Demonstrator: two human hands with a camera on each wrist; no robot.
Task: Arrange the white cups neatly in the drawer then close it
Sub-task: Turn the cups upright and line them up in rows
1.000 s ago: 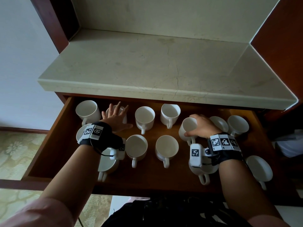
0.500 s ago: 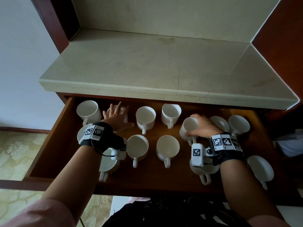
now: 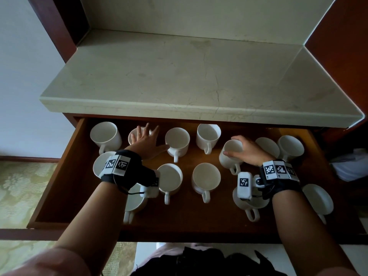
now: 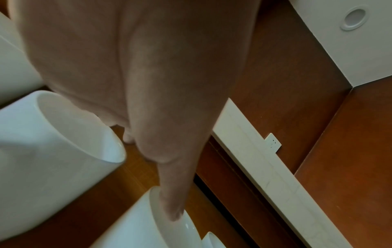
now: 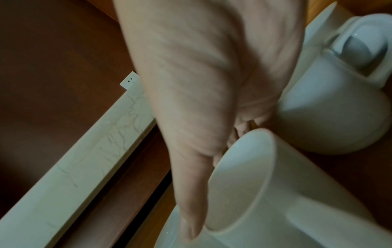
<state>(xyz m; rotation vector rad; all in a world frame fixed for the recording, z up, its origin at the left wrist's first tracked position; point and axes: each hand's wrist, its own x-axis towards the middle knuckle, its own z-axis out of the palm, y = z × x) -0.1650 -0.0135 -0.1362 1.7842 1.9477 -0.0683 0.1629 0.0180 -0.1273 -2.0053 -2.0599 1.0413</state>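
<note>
Several white cups stand in the open wooden drawer [image 3: 59, 176] in rough rows, handles mostly toward me. My left hand [image 3: 146, 139] lies flat with fingers spread over a back-row cup [image 3: 133, 136]. Its thumb touches the rim of the neighbouring cup [image 3: 177, 141], seen in the left wrist view as the cup [image 4: 165, 231] at the thumb tip. My right hand [image 3: 242, 149] grips the rim of a tilted cup [image 3: 229, 156] right of centre, fingers curled over the far side, thumb on the near side. The right wrist view shows that cup [image 5: 265, 193] beside the thumb.
A pale marble countertop [image 3: 179, 80] overhangs the drawer's back edge. More cups sit near the front [image 3: 247, 204] and at the right end [image 3: 318, 198]. Dark wood panels flank the niche. Patterned carpet [image 3: 18, 186] lies to the left, and dark clothing [image 3: 199, 261] hangs below the drawer front.
My left hand has slid slightly right and back, so its thumb now reaches the neighbouring cup. The right hand and its cup have barely moved.
</note>
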